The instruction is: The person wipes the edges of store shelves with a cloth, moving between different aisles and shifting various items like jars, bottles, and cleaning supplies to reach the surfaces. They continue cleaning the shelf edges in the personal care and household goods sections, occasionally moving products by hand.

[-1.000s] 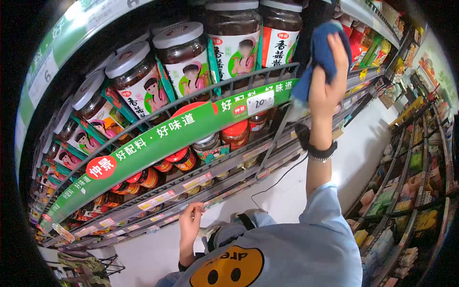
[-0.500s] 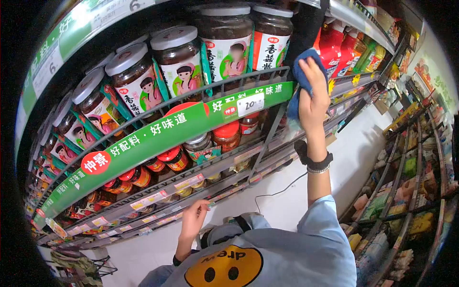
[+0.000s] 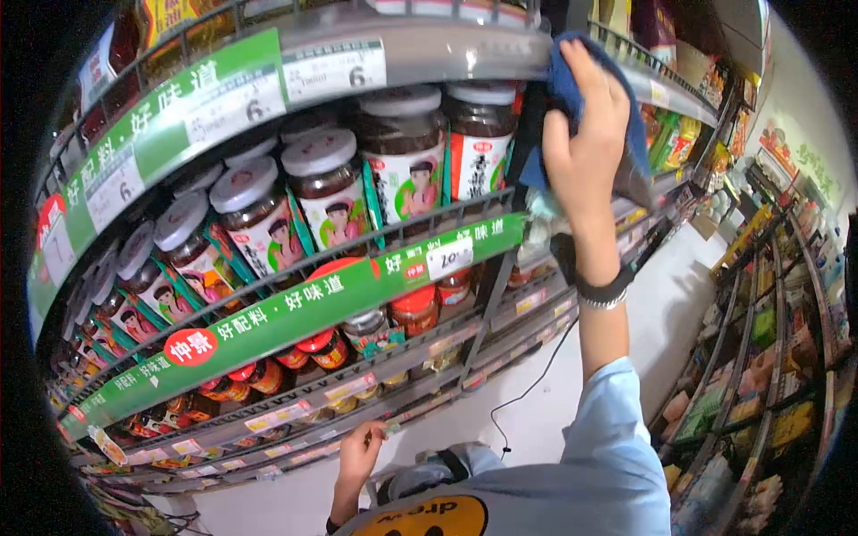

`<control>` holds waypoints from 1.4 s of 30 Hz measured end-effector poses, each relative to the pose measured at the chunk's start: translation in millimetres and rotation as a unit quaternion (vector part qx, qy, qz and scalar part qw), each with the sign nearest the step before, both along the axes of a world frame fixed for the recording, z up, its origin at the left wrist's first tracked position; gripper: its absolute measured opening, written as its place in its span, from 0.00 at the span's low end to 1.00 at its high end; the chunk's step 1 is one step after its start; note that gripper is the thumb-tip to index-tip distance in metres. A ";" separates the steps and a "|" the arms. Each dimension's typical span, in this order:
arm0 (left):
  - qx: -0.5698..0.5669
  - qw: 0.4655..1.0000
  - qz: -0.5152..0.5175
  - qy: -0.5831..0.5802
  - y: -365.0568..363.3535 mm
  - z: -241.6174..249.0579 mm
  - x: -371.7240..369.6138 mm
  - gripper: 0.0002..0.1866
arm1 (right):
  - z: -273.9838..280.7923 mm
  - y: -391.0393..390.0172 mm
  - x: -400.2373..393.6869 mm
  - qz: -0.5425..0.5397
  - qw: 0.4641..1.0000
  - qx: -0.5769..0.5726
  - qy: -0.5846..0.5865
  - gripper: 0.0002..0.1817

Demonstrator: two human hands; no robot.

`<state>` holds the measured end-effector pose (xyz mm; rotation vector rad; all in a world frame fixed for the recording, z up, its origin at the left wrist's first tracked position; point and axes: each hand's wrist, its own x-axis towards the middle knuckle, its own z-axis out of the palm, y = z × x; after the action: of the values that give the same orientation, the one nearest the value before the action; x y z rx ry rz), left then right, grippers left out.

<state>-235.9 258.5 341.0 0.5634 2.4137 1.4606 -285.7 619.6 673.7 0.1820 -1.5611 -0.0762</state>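
Well, the right hand [image 3: 590, 143] is wrapped around a dark blue cloth [image 3: 617, 89], with its fingers spread over the front and the thumb on the near side. The cloth is up high, against the end of the grey metal shelf edge [image 3: 465, 45] and by the dark upright post [image 3: 534, 107]. A black wrist band [image 3: 604, 290] sits on the right wrist, and below it comes a light blue sleeve [image 3: 609, 393].

Just left of the cloth, big glass jars with white lids [image 3: 408, 152] stand in a row behind a black wire rail [image 3: 447, 213]. They have dark food inside and a picture of a girl on the label. A long green shelf strip [image 3: 281, 313] runs under them, with a white price tag [image 3: 449, 258] that says 20. Lower down are smaller jars with red lids [image 3: 415, 311]. To the right of the cloth are green and yellow packets [image 3: 675, 147].

The left hand [image 3: 359, 454] is low down, near the bottom shelf edges, with its fingers bent in. Something small and pale may be at its fingertips, but I cannot tell if it is held. A thin black cord [image 3: 521, 399] lies on the white floor [image 3: 661, 313].
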 end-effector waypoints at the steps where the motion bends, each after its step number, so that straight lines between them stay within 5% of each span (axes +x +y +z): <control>1: 0.000 1.000 0.009 -0.006 -2.5 -12.4 -1.6 0.10 | -2.9 -1.7 0.8 -0.002 1.000 -0.013 -0.007 0.31; 27: -0.035 0.996 -0.083 0.021 12.4 -6.3 3.8 0.09 | -107.8 -6.1 37.7 0.041 0.976 -0.129 -0.170 0.32; 32: -0.019 0.997 -0.070 0.008 9.7 0.2 7.8 0.09 | -131.4 1.2 52.9 0.118 0.952 -0.190 -0.207 0.28; 37: -0.011 0.999 -0.033 -0.013 -2.7 6.4 13.2 0.09 | -144.9 -4.2 62.5 0.138 0.950 -0.270 -0.077 0.25; 42: -0.021 0.999 -0.006 -0.029 -22.3 -10.2 20.2 0.10 | -175.2 -33.1 37.0 0.103 0.963 -0.215 -0.129 0.26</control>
<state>-215.8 236.2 330.8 0.5172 2.3859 1.3987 -248.7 586.4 498.5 0.0079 -1.7680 0.4654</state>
